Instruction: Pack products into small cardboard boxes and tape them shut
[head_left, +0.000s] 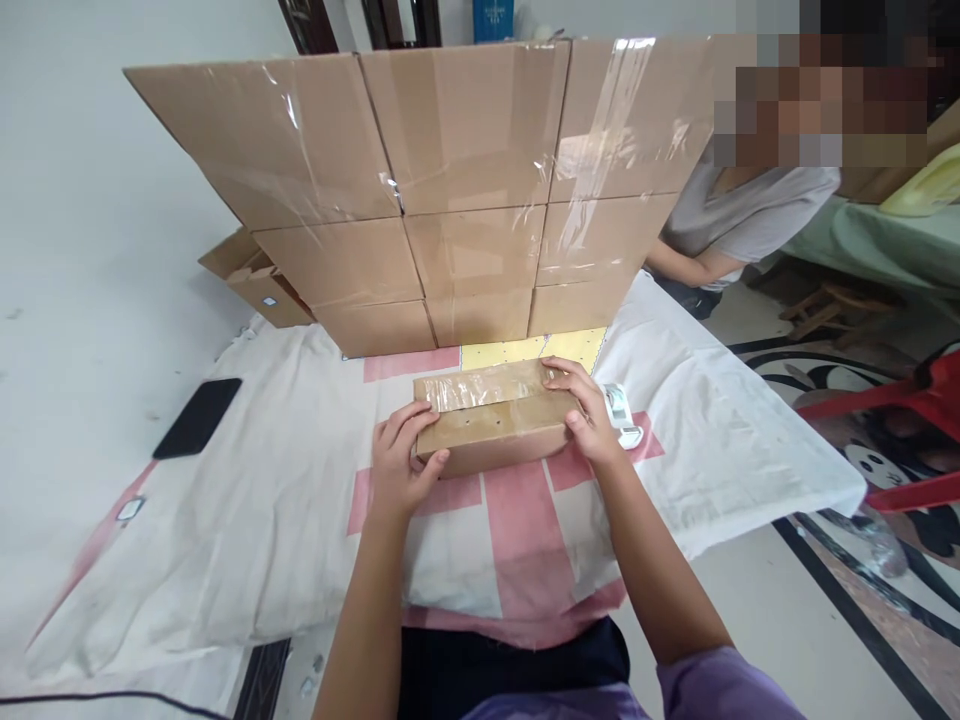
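Observation:
A long brown cardboard box (495,425) lies on the cloth-covered table in front of me, with clear tape along its top. My left hand (405,455) grips its left end, thumb on the near side and fingers over the top. At the right end, my right hand (589,410) is wrapped round the box in the same way. Just beyond my right hand sits a white tape dispenser-like object (622,415), partly hidden, whose kind I cannot make out for sure.
Behind the box rises a wall of stacked, taped cardboard boxes (465,190). An opened carton (259,280) stands at the back left. A black phone-like slab (199,417) lies on the white cloth (277,530). Another person (750,210) is at the back right, near a red chair (915,430).

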